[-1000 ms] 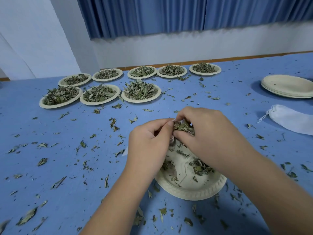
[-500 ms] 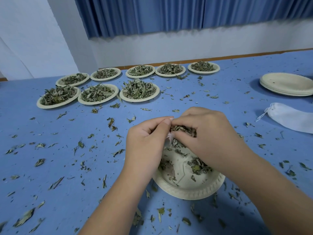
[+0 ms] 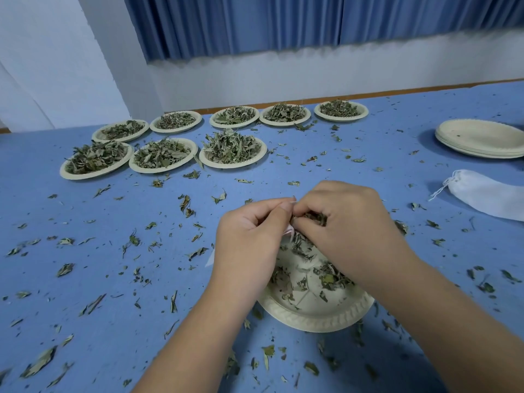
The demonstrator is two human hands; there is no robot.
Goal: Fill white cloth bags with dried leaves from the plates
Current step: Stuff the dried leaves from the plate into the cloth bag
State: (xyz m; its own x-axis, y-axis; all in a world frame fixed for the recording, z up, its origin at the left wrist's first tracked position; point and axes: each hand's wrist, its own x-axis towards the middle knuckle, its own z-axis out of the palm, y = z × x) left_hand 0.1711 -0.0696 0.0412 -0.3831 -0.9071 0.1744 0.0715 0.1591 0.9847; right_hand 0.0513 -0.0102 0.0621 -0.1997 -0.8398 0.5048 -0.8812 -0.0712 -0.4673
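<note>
Although the blue table (image 3: 85, 279) is being used as the work surface, loose leaf fragments are being left scattered across it on every side of the near plate (image 3: 314, 321). A blue curtain (image 3: 283, 21) is being seen hanging on the wall far behind the near plate. Eight filled plates (image 3: 232, 165) are being kept in two rows well beyond the near plate and to its left, five in the back row and three in front. A stack of empty plates (image 3: 479, 134) is being kept far to the right of the near plate, and a second white bag (image 3: 487, 194), bulging and with a drawstring mouth, is being left lying on its side between that stack and the near plate. Only a few leaves are being carried by the near plate itself.

Above the far edge of the near plate, the left hand (image 3: 249, 239) is being held with its fingers curled, pinching the edge of the white cloth bag (image 3: 289, 231), most of which is being hidden behind that hand. The right hand (image 3: 348, 222) is being held fingertip to fingertip against the left, and a clump of dried leaves (image 3: 314, 217) is being pinched in it at the bag's mouth.
</note>
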